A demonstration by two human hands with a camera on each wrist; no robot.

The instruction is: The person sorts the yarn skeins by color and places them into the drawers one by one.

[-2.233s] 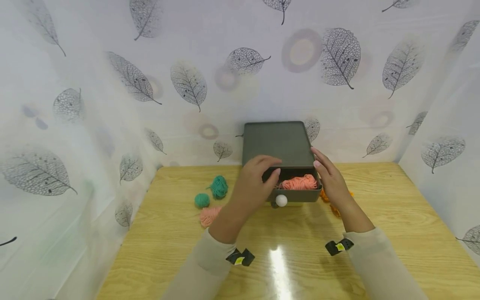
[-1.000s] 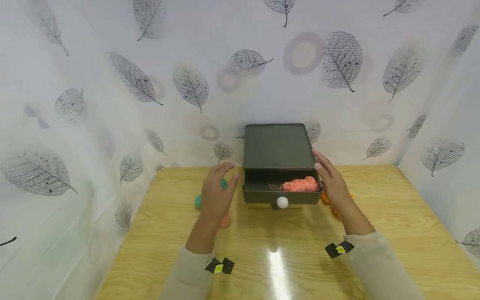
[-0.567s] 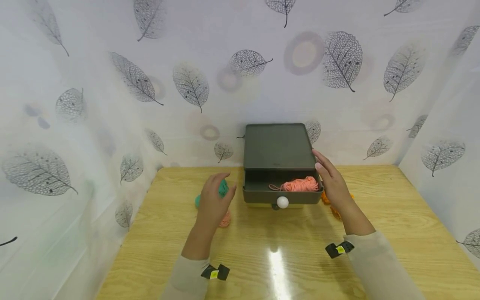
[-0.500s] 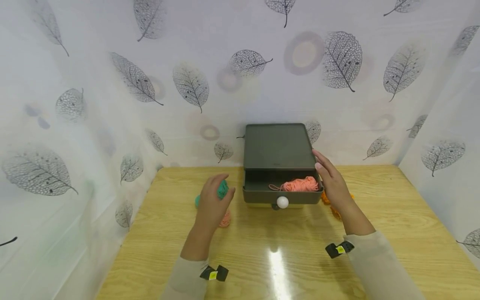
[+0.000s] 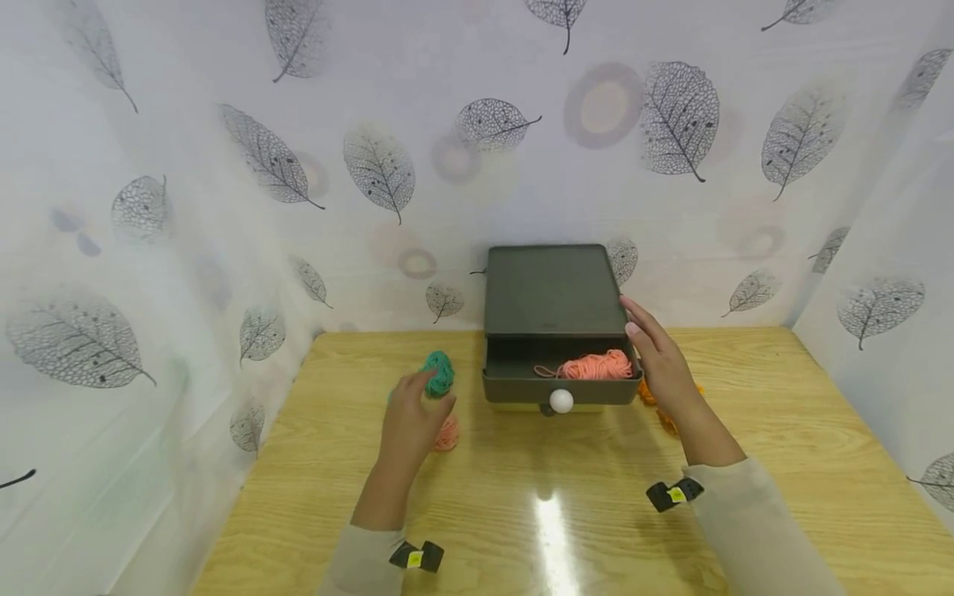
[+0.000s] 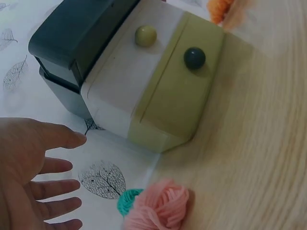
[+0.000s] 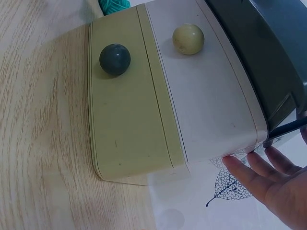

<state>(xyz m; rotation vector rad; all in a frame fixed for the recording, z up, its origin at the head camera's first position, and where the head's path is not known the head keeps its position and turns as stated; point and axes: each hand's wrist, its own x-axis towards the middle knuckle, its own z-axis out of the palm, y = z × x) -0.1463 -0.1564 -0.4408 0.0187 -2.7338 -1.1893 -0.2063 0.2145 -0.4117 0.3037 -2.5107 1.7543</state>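
Observation:
A small drawer box (image 5: 553, 290) stands at the back of the table, its dark top drawer (image 5: 514, 391) pulled out. Inside that drawer lies a coral-pink yarn bundle (image 5: 596, 365). My left hand (image 5: 408, 424), thumb and fingers apart and holding nothing, hovers left of the box over the yarn. Beyond its fingers sits a green yarn bundle (image 5: 440, 374); a pink yarn bundle (image 5: 447, 434) is partly hidden behind the thumb side. Another green ball is almost wholly covered by the hand. My right hand (image 5: 663, 368) rests its extended fingers along the box's right side.
Orange yarn (image 5: 667, 420) lies right of the box, partly behind the right hand. Below the dark drawer, a white drawer (image 7: 211, 91) and an olive-green drawer (image 7: 129, 115) are closed, each with a round knob. Leaf-patterned sheeting (image 5: 373, 248) surrounds the table.
My left hand has moved from in front of the drawer leftward, then down toward the yarn, uncovering the drawer's left part. The right hand has stayed against the box.

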